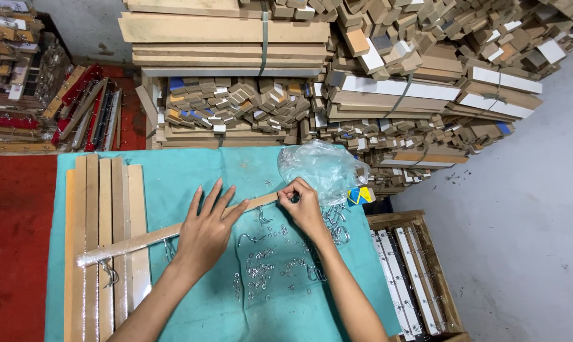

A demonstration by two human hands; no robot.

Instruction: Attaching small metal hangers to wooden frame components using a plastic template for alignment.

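Left hand (205,231) flat, fingers spread, pinning wooden slat (148,237) to bench (172,171); right hand (301,204) fingers pinched at slat's end; likely light, stiff; best gripped mid-length.

Wooden strip (172,233): middle hidden under left hand (205,231); far end covered by right hand (304,206) fingers (288,192).
Metal hooks (261,269): too small to count or tell apart.
Plastic bag (321,168): contents unclear.
Crate (413,278): cut off by bottom edge.
Both forearms: cut off below.
Worktop (172,171): near edge out of frame.
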